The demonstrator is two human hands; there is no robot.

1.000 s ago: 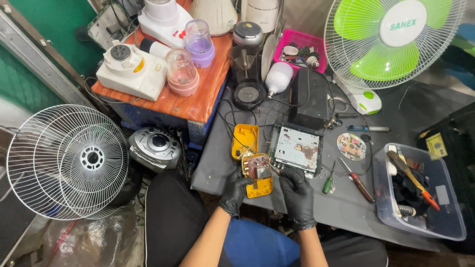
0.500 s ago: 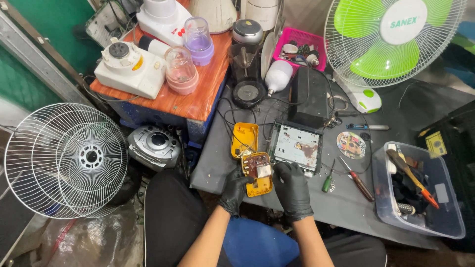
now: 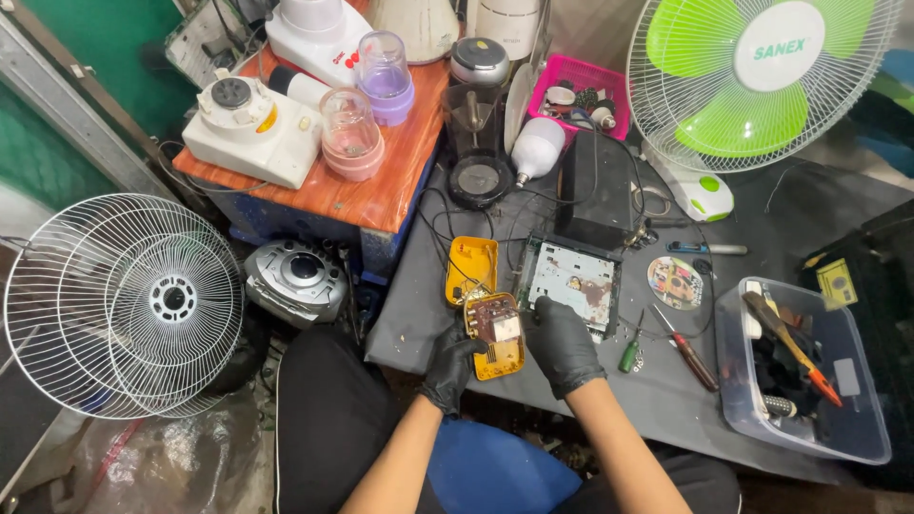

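Left hand and right hand, both gloved, clamped on yellow case with board, beside drive.

On the worktop, the open casing lies left of the circuit chassis; screwdrivers lie right, disc beyond them.

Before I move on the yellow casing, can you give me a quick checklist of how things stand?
1. Left hand steadying the open yellow casing half: ok.
2. Right hand at the casing's right edge: ok; exact grip cannot tell.
3. Circuit board exposed inside: ok.
4. Other yellow casing half set apart behind: ok.
5. Green-handled screwdriver lying close right: ok.
6. Wires from the casing free of tangles: cannot tell.
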